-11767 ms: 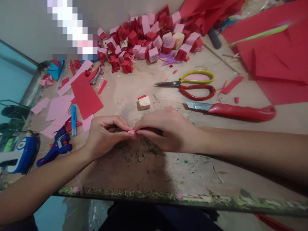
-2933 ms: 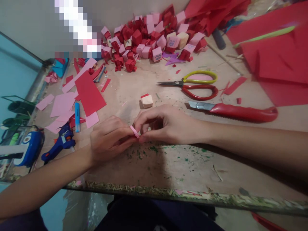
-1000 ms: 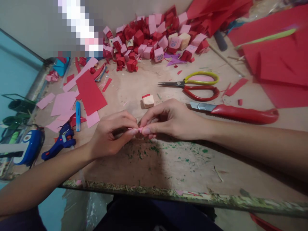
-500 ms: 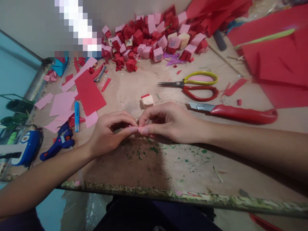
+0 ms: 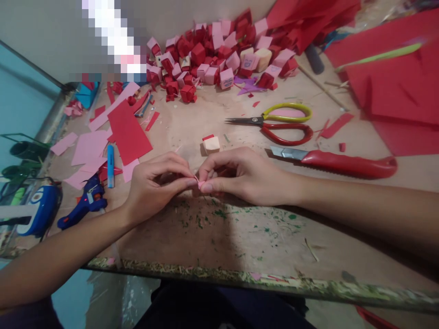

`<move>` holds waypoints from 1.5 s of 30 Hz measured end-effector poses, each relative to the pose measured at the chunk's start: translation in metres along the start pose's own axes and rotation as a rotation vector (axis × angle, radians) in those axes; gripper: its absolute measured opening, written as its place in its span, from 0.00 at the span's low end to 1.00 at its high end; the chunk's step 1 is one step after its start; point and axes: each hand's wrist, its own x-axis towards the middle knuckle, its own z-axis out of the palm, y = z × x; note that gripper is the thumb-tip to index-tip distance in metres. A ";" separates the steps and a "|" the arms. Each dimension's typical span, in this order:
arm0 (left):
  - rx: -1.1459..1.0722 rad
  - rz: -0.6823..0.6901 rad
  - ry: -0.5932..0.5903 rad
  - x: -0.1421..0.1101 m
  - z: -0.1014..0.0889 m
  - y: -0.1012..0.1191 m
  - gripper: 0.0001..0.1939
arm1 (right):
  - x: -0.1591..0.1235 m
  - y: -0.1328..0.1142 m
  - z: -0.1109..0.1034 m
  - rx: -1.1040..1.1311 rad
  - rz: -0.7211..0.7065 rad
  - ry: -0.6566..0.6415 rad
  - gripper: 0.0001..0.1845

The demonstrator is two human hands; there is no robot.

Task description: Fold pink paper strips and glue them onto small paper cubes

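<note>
Between my fingertips is a small piece of pink paper (image 5: 200,183), mostly covered by them. My left hand (image 5: 161,180) pinches its left side with thumb and forefinger. From the other side my right hand (image 5: 240,176) pinches it the same way, so both hands nearly touch. Just beyond them on the table sits a small cream and red paper cube (image 5: 211,144). Behind my right hand lie scissors (image 5: 255,120) with one yellow and one red handle, and a red-handled utility knife (image 5: 346,163), its blade pointing left.
A heap of pink and red paper cubes (image 5: 216,64) lies against the back wall. At left are a red paper sheet (image 5: 130,132), a blue marker (image 5: 110,167) and a blue glue gun (image 5: 85,201). Large red sheets (image 5: 394,91) cover the right. Green scraps (image 5: 219,214) litter the near table.
My fingers have shifted slightly on the pink paper, and a little more of its edge shows between them. Both hands stay in nearly the same place.
</note>
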 end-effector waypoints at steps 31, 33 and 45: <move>0.123 0.211 -0.018 -0.010 0.000 0.006 0.14 | -0.010 0.001 0.012 -0.363 -0.226 0.234 0.04; 0.107 0.208 -0.004 -0.010 0.000 0.005 0.15 | -0.011 0.002 0.013 -0.367 -0.255 0.241 0.05; 0.067 0.098 0.047 -0.010 0.000 0.002 0.09 | -0.010 -0.003 0.011 -0.294 -0.187 0.179 0.08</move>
